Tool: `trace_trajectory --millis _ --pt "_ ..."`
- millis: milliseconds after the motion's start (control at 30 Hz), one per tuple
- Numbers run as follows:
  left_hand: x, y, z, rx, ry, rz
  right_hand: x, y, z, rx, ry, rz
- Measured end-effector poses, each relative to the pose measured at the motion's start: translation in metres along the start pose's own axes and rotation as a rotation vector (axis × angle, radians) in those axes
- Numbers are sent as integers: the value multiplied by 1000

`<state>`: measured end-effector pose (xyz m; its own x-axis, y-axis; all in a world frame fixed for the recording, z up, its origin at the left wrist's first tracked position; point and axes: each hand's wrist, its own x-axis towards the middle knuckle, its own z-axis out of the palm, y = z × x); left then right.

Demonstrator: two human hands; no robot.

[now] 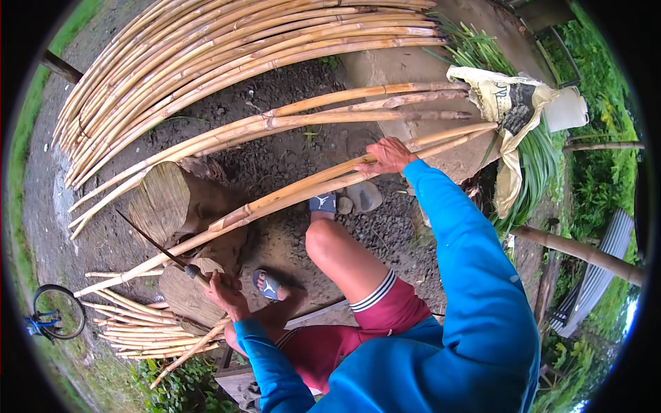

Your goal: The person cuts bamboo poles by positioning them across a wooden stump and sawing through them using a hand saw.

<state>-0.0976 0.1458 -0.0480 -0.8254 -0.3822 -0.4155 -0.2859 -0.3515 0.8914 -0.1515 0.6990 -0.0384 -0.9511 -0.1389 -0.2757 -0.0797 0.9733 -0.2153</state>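
Observation:
My left hand (pixel 228 296) is closed round the handle of a long, thin-bladed knife (pixel 150 239). Its dark blade slants up and left, crossing a pale cane pole (pixel 275 205) near the pole's left end. Farther up, my right hand (pixel 390 155) is wrapped round a second, yellowish pole (pixel 303 182) lying alongside the first; whether the fingers take in both is hidden. Both poles run from lower left to upper right, passing over a cut log (pixel 169 199). Another log section (pixel 186 292) stands below the knife, close to my left hand.
Many long poles (pixel 255 48) are stacked at the top, with several loose ones (pixel 206 141) below. Shorter pieces (pixel 148 330) lie at lower left. At right are a torn sack (pixel 506 103) over green leaves (pixel 533 165) and a white container (pixel 567 110). A bicycle wheel (pixel 81 313) shows far left.

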Motion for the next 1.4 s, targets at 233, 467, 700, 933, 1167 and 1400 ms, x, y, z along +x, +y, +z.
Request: trace_trajectory --millis 233,467,700,933,1167,1400 --pt "-9 6 14 10 53 -15 -10 30 20 19 29 16" --pt "-3 -2 11 56 51 -24 -15 60 15 11 15 -67" --pt "1 0 -3 221 207 -41 4 56 21 -17 -83 -52" --pt "-8 4 15 266 54 -5 -10 68 41 9 106 -70" --pt "-74 3 17 347 -61 -115 -11 62 49 53 112 -91" --pt "-83 -40 -12 676 -155 145 -4 64 72 -5 67 -67"
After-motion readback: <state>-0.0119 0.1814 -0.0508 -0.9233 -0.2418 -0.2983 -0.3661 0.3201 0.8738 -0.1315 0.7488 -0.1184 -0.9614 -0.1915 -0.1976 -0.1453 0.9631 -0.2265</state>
